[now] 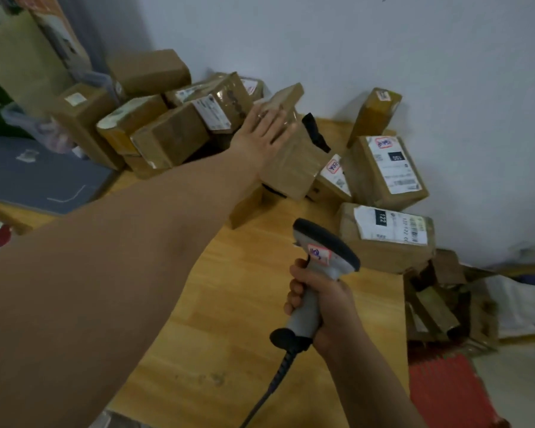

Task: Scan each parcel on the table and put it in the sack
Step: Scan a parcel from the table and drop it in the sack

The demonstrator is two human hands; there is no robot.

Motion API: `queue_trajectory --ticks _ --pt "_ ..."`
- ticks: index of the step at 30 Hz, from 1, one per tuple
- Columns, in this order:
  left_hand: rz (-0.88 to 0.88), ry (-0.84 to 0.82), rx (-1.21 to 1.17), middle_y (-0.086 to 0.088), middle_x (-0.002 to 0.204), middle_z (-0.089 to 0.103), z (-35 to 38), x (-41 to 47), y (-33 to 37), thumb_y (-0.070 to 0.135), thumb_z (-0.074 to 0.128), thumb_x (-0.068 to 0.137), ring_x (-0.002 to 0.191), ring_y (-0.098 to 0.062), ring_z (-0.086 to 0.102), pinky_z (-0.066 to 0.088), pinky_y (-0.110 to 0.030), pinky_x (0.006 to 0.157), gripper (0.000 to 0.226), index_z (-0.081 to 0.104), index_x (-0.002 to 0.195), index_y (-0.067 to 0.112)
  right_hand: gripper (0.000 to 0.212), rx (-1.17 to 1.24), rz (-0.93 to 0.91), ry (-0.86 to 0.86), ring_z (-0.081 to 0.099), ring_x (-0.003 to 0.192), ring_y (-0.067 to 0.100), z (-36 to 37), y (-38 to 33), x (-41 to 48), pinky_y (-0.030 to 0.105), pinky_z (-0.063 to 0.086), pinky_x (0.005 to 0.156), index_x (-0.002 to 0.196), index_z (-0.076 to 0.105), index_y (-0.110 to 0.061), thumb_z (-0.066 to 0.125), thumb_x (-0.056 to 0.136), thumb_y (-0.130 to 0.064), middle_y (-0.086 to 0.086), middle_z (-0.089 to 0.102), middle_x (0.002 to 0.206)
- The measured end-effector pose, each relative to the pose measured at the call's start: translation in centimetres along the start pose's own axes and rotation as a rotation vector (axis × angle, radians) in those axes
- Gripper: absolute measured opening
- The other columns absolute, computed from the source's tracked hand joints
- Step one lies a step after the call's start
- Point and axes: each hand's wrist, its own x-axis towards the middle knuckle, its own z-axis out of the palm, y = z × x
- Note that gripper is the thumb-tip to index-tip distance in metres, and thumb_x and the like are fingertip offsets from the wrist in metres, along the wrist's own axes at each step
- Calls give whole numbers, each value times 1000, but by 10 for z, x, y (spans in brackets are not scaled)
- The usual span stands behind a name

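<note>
Left grip (261, 131): fingers straight and spread, palm flat against the top of a tall taped parcel (291, 168) that stands tilted at the middle of the counter (244, 319). Nothing is curled round it; your forearm hides the parcel's lower left corner.

Right grip (325, 307): closed round the handle of the grey scanner (322, 251), head aimed toward the parcels. Its cable (278, 372) runs off the bottom edge.

Parcels on the counter: a heap at far left (167, 128), overlapping, count unclear. One stands upright against the wall (374, 115). A labelled one (383, 171) lies below it, and nearer you one marked "122" (386, 239), at the counter's right edge. The smaller print on the labels is blurred.

A black object (315, 131) shows behind the tall parcel, mostly hidden; you cannot tell what it is.

White material (522, 304) lies beyond the counter at right, cut off and blurred; whether it is the sack cannot be told.
</note>
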Motion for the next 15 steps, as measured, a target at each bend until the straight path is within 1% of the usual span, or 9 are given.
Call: queue_trajectory --ticks 2,4,8,10,12,13,15 --pt "15 18 44 -20 158 -1 2 2 0 20 61 87 148 -35 -5 -10 -56 116 100 -16 151 10 8 8 9 -6 46 41 18 -4 -1 0 28 42 44 90 57 -3 62 85 2 6 50 52" --pt "6 76 33 -18 152 12 2 -6 -1 21 70 79 146 -36 6 -7 -57 116 109 -10 151 9 7 14 19 -6 45 41 18 -6 -2 0 28 42 43 90 57 -3 61 86 2 6 50 52" --pt "-125 158 -115 -19 150 10 18 -53 -2 35 76 73 144 -36 5 -4 -60 115 119 -11 151 11 8 14 23 14 44 40 16 -6 -2 1 26 41 42 87 59 -5 61 85 3 5 49 52" --pt "-201 232 -141 -20 145 16 34 -92 0 30 86 58 139 -37 11 4 -63 113 131 -5 151 12 8 6 17 19 44 40 14 -4 1 0 26 40 42 86 59 -6 60 86 2 4 49 51" --pt "-245 324 -198 -19 139 21 56 -136 4 22 90 44 134 -38 18 13 -67 110 138 4 151 12 8 -6 10 21 45 40 13 -2 5 -2 24 40 43 84 60 -6 60 85 1 3 49 51" --pt "-253 354 -223 -19 138 23 68 -160 8 20 90 42 132 -39 20 16 -68 109 137 7 151 12 8 -11 6 29 45 40 13 -1 8 -3 24 40 44 82 60 -7 61 83 1 3 49 51" --pt "-271 406 -224 -21 137 26 91 -209 20 17 88 47 131 -42 24 18 -69 109 131 9 151 12 10 -17 -4 34 46 40 14 1 14 -5 23 41 44 79 60 -8 63 82 1 4 50 51"
